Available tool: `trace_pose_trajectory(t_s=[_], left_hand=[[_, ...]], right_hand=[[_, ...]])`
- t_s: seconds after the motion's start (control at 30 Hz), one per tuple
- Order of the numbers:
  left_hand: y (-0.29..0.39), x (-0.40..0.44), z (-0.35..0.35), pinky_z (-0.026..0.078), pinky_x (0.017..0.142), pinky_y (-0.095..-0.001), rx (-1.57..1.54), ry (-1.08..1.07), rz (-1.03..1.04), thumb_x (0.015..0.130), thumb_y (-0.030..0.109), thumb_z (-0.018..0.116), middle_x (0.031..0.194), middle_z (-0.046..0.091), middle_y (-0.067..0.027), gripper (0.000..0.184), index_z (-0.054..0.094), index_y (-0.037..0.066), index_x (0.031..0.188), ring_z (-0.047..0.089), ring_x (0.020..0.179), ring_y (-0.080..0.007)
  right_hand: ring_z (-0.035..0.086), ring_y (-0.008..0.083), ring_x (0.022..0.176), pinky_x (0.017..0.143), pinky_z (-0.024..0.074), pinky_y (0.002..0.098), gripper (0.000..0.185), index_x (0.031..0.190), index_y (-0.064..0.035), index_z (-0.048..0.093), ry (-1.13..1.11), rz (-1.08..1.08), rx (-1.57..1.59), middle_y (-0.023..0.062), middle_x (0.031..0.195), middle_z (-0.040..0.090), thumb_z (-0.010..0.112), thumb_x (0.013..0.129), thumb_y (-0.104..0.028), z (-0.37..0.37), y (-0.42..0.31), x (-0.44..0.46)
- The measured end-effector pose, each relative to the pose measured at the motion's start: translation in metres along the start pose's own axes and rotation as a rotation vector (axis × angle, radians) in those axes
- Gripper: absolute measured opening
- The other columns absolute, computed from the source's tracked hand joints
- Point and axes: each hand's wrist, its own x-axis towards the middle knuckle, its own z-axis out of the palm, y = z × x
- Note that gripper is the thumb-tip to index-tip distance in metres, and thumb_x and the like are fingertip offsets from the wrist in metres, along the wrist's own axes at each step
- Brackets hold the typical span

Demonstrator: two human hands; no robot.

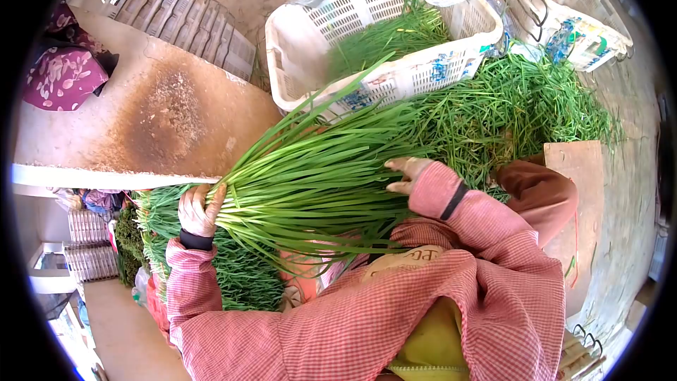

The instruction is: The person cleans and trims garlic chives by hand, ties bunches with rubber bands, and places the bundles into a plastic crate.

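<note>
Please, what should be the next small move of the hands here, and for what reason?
Probably the right hand should comb gently through the green bunch: the left hand grips its pale stem end, the right hand's fingers are spread by the leafy part, and some blades splay out towards the white basket.

The leaf bundle (317,176) is showing bright green, the basket (416,63) is gleaming white, 2 pink-checked sleeves (486,219) are bearing black bands (455,201), and purple cloth (63,81) is displaying pale blotches.
</note>
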Motion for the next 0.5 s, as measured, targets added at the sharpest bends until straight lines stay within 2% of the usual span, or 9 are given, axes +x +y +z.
trace_pose_trajectory(t_s=[0.13,0.2,0.23,0.27,0.3,0.33,0.37,0.43,0.5], left_hand=[[-0.002,-0.002,0.001,0.045,0.07,-0.0368,0.011,-0.006,-0.019,0.066,0.006,0.058,0.095,0.051,-0.006,0.049,0.053,0.022,0.113,0.052,0.082,-0.0237],[-0.004,-0.006,-0.002,0.044,0.069,-0.0372,0.015,-0.042,-0.047,0.066,0.007,0.058,0.094,0.051,-0.0066,0.05,0.052,0.022,0.114,0.052,0.082,-0.0241],[-0.009,-0.01,-0.003,0.044,0.069,-0.0374,0.02,-0.07,-0.057,0.065,0.008,0.058,0.094,0.051,-0.0068,0.051,0.052,0.022,0.114,0.052,0.082,-0.024],[-0.01,-0.011,-0.003,0.044,0.069,-0.0372,0.023,-0.061,-0.052,0.065,0.008,0.058,0.095,0.051,-0.0068,0.051,0.052,0.022,0.114,0.052,0.082,-0.0239],[-0.012,-0.011,-0.003,0.044,0.069,-0.0371,0.024,-0.056,-0.047,0.065,0.008,0.058,0.095,0.051,-0.0068,0.051,0.052,0.022,0.114,0.052,0.082,-0.0238],[-0.013,-0.008,-0.005,0.044,0.069,-0.0369,0.034,-0.039,-0.029,0.065,0.008,0.058,0.095,0.051,-0.0066,0.051,0.053,0.022,0.114,0.052,0.082,-0.0236],[-0.012,-0.004,-0.006,0.044,0.069,-0.0367,0.043,-0.023,-0.013,0.065,0.008,0.058,0.095,0.051,-0.0064,0.051,0.053,0.022,0.114,0.052,0.082,-0.0234],[-0.01,0.002,-0.006,0.045,0.069,-0.0362,0.048,-0.002,-0.01,0.066,0.006,0.057,0.095,0.051,-0.0055,0.051,0.053,0.023,0.113,0.052,0.081,-0.0226],[-0.007,0.006,-0.007,0.045,0.069,-0.0361,0.067,0.003,-0.014,0.065,0.006,0.057,0.095,0.051,-0.0054,0.05,0.054,0.024,0.112,0.052,0.081,-0.0221]], right_hand=[[0.053,0.0333,0.095,0.08,0.0451,0.0371,0.034,0.103,0.0009,0.051,-0.371,0.244,-0.059,0.0201,0.104,0.055,0.052,0.082,-0.025,0.006,-0.04,0.031],[0.051,0.0319,0.101,0.083,0.0449,0.0356,0.032,0.104,0.002,0.05,-0.204,0.321,-0.228,0.0192,0.112,0.051,0.054,0.08,-0.018,0.0,-0.019,0.009],[0.049,0.0303,0.106,0.087,0.0435,0.0339,0.04,0.115,0.0006,0.046,-0.121,0.355,-0.38,0.0167,0.123,0.044,0.053,0.077,-0.01,0.022,0.03,-0.002],[0.049,0.0273,0.108,0.089,0.0426,0.0327,0.049,0.124,-0.0017,0.04,-0.25,0.51,-0.485,0.0148,0.128,0.04,0.052,0.078,-0.01,0.002,0.032,-0.006],[0.049,0.0269,0.108,0.088,0.0426,0.0338,0.052,0.127,-0.0024,0.038,-0.72,0.395,-0.767,0.0135,0.124,0.046,0.053,0.08,-0.019,0.003,0.072,-0.001],[0.052,0.0273,0.103,0.084,0.0442,0.0347,0.044,0.121,-0.0025,0.045,-0.945,0.314,-0.835,0.0166,0.112,0.055,0.05,0.083,-0.024,-0.024,0.047,-0.005],[0.052,0.0273,0.103,0.084,0.0442,0.0347,0.044,0.121,-0.0025,0.045,-0.948,0.309,-0.838,0.0166,0.112,0.055,0.05,0.083,-0.024,-0.025,0.04,-0.004],[0.056,0.0289,0.096,0.08,0.0455,0.0359,0.033,0.112,-0.008,0.054,-0.241,0.588,-0.248,0.0191,0.098,0.059,0.048,0.083,-0.023,-0.022,0.021,-0.005],[0.058,0.0294,0.087,0.075,0.0463,0.0375,0.025,0.101,-0.0063,0.059,-0.037,0.258,-0.075,0.0195,0.093,0.059,0.048,0.083,-0.021,-0.011,-0.023,0.002]])
